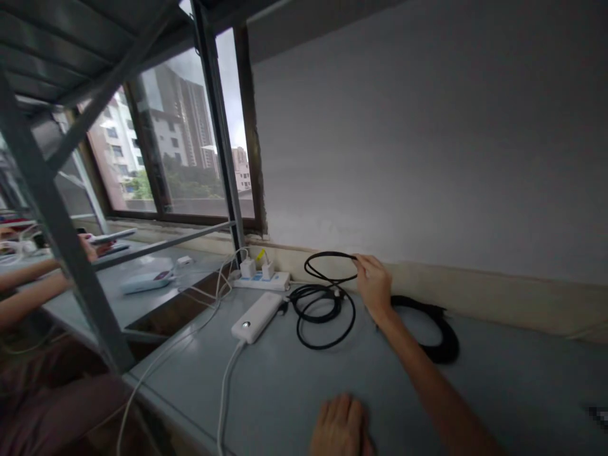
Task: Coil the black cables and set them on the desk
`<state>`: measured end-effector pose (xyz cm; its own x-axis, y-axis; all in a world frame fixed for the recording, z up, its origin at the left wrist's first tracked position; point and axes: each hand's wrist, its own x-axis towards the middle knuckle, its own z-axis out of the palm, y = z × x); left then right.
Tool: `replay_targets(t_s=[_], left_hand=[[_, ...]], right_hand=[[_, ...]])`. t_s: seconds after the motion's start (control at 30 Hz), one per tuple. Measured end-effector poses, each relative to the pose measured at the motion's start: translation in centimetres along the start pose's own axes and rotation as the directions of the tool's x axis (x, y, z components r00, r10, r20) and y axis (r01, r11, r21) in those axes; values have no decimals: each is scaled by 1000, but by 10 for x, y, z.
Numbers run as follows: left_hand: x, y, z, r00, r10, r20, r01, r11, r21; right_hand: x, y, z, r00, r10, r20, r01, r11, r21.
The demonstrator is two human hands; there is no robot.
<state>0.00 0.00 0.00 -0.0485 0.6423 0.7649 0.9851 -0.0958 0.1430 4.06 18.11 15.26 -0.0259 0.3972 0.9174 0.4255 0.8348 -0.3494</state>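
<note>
The right hand (374, 285) is stretched out far across the grey table (294, 392). Its fingers and thumb are pinched shut on the top loop of a thin black cable (306, 292). That loop is lifted up off the table. The rest of the black cable lies in round loops on the table, just left of the hand, near the wall.

The left hand (339, 425) lies flat on the table close to the person. Its fingers are side by side and hold nothing. Part of it is cut off at the bottom edge.

A thick black cord (441, 339) lies curled on the table behind the right wrist. A white power bank (257, 316) lies just left of the black cable, and a white wire (227, 386) runs from it toward the person. A white power strip (266, 282) with small plugs in it sits by the wall.

A big window (180, 139) shows tall buildings outside. At the far left, another person's arm (28, 297) rests on another table, and their hand holds a phone (111, 237).
</note>
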Motion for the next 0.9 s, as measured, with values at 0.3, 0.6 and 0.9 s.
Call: replay_targets(t_s=[0.3,0.6,0.9], left_hand=[[29,7,-46,812,-525,255,540,510,-669],[156,-5,-121,787,-280,550,455,-338,-824],[196,10,-131,787,49,615,557,373,-742]], right_hand=[[45,-78,-89,994,29,-101,-45,987,-157],[59,-71,-144,933,339,-120,-312,929,200],[71,-78,-162,696,677,240,-531,260,807]])
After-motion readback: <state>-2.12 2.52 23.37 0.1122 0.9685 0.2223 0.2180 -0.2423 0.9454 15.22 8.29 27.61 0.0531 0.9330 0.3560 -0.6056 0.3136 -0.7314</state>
